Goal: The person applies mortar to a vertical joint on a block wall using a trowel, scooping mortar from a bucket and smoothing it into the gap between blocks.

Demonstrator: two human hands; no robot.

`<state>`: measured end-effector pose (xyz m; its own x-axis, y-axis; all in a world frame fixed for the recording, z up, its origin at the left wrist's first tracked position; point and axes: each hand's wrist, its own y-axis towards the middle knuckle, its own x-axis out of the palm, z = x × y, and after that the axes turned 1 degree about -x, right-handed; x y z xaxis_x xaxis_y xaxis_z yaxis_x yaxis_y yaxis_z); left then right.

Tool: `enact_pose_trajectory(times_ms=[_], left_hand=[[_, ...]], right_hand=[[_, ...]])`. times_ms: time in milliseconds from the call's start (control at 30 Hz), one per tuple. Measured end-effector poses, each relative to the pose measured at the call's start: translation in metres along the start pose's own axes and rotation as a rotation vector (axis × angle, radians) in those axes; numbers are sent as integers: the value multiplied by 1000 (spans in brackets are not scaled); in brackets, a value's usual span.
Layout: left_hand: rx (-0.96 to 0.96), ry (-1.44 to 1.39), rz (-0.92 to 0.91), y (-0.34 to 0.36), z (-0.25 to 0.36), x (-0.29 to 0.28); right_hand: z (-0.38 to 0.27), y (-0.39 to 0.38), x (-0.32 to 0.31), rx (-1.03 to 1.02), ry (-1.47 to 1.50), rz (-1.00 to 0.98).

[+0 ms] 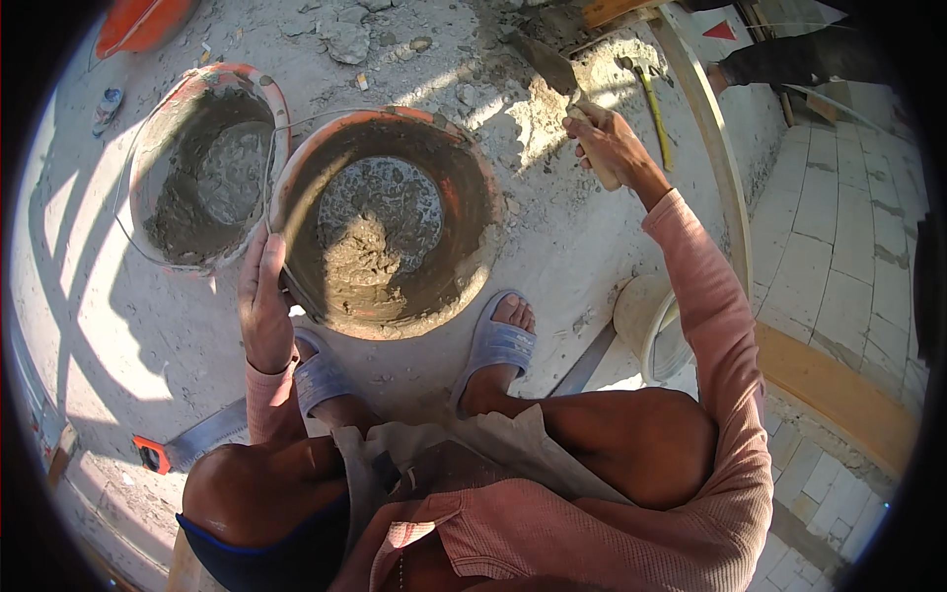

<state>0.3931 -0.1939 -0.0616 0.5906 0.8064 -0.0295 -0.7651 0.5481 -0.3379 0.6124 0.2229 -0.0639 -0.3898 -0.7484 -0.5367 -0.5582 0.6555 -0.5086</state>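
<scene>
My right hand (614,148) is wrapped round the wooden handle of a trowel (548,65). Its dark, mortar-smeared blade points away over the rubble at the upper right, clear of the buckets. My left hand (264,306) grips the left rim of the nearer orange bucket (466,163), its fingers lying along the outer wall. Grey-brown wet mortar (360,252) is heaped inside that bucket, with a wetter, bubbly patch behind the heap. Touching it on the left stands a second orange bucket (158,168), coated with mortar and holding a wet grey mix.
A hammer (652,113) with a yellow-green handle lies beyond my right wrist. By my right knee stands a whitish bucket (651,321). A handsaw (202,439) lies at the lower left. Wooden boards (834,395) and a pale block wall (834,212) are at right, near another person's arm (809,61).
</scene>
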Motion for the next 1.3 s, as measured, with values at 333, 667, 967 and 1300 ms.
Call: enact_pose_trajectory(times_ms=[333,667,967,1300], left_hand=[[46,64,-79,-1,-13,-12],[508,583,-97,4,-40,-30],[414,490,-99,5,-29,-24],[623,688,-88,4,-47,-35]], right_hand=[[-12,17,-20,31,-186,160],[-34,-31,-32,-31,-75,254],[-29,-24,4,-34,19,139],[-22,12,-29,-30,-71,153]])
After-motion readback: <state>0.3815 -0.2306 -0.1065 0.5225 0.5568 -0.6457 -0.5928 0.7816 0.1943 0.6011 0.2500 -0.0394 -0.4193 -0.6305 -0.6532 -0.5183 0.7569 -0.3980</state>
